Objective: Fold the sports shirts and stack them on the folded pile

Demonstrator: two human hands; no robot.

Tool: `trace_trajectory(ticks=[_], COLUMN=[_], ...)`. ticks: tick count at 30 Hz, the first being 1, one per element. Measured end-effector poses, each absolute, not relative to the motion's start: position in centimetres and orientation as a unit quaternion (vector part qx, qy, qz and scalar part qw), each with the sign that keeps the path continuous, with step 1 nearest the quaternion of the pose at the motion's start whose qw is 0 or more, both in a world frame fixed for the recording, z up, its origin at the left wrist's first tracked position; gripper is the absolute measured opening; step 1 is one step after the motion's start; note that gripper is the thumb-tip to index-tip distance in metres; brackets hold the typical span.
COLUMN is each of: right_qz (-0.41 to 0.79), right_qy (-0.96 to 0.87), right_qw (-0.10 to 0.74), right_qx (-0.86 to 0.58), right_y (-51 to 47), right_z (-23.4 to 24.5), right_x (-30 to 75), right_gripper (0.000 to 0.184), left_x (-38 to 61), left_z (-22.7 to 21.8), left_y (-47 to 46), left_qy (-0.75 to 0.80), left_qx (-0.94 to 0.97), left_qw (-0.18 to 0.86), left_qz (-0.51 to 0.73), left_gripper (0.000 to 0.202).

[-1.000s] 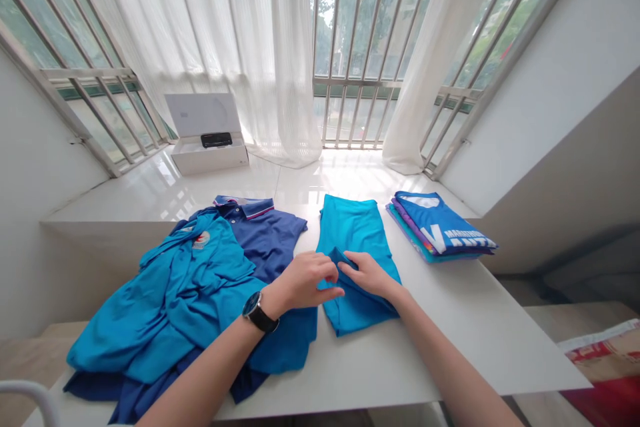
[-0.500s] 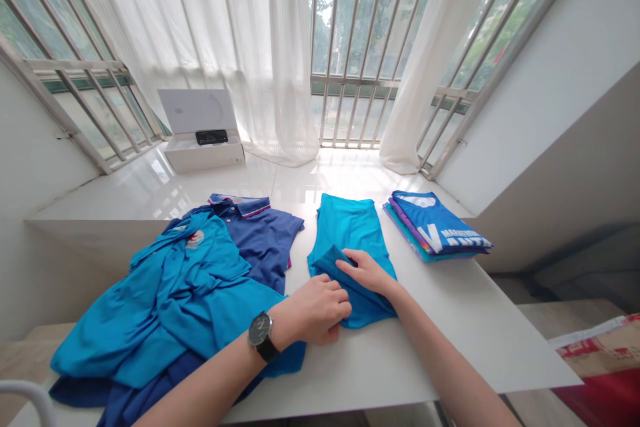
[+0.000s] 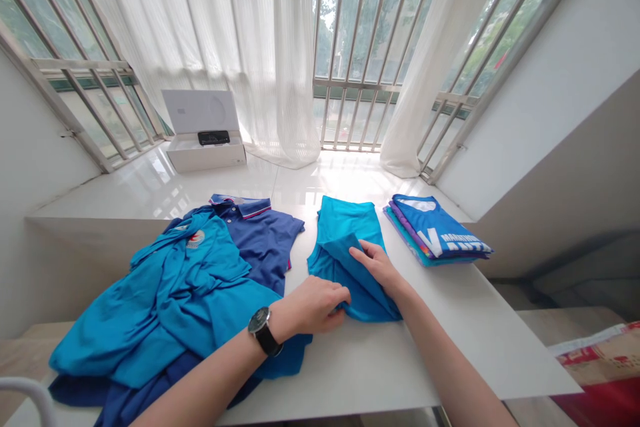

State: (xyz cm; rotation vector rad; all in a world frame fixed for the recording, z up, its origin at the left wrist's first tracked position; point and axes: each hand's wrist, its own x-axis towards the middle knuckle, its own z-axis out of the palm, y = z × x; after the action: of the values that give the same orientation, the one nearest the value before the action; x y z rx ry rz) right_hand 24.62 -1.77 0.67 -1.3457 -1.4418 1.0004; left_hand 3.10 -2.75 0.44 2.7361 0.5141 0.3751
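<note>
A teal garment [image 3: 345, 233] lies half folded in the middle of the white table [image 3: 465, 327]. My left hand [image 3: 313, 307], with a black watch on its wrist, pinches the garment's near left corner. My right hand [image 3: 379, 265] lies on top of the cloth with fingers curled over a raised fold. To the left sprawls a heap of unfolded shirts: a bright blue polo [image 3: 185, 293] over a darker blue polo [image 3: 260, 230]. A neat stack of folded shirts [image 3: 435, 230] rests to the right of the teal garment.
An open white box [image 3: 203, 133] with a black device inside stands on the glossy white ledge [image 3: 320, 180] behind the table. Sheer curtains and barred windows close the back. A red and white bag [image 3: 600, 360] lies on the floor at the right.
My left hand slid from the middle of the teal garment down to its near left corner. My right hand moved up the cloth, and the fold it holds has shifted away from me.
</note>
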Motion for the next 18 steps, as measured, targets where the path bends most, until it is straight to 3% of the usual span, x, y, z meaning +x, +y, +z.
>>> trace_trajectory(ticks=[4, 11, 18], right_qz=[0.406, 0.380, 0.351], right_qy=[-0.557, -0.567, -0.613], right_qw=[0.477, 0.481, 0.455], right_qx=[-0.545, -0.549, -0.543], right_y=[-1.9, -2.2, -2.7], right_z=[1.2, 1.8, 2.0], right_x=[24.9, 24.9, 24.1], right_gripper=[0.046, 0.047, 0.041], left_x=[3.4, 3.7, 4.0], left_z=[0.1, -0.6, -1.6], left_y=[-2.3, -1.5, -0.7], left_qy=[0.256, 0.350, 0.396], left_qx=[0.923, 0.889, 0.863], left_qw=[0.230, 0.234, 0.259], left_qz=[0.174, 0.182, 0.179], left_gripper=[0.012, 0.036, 0.019])
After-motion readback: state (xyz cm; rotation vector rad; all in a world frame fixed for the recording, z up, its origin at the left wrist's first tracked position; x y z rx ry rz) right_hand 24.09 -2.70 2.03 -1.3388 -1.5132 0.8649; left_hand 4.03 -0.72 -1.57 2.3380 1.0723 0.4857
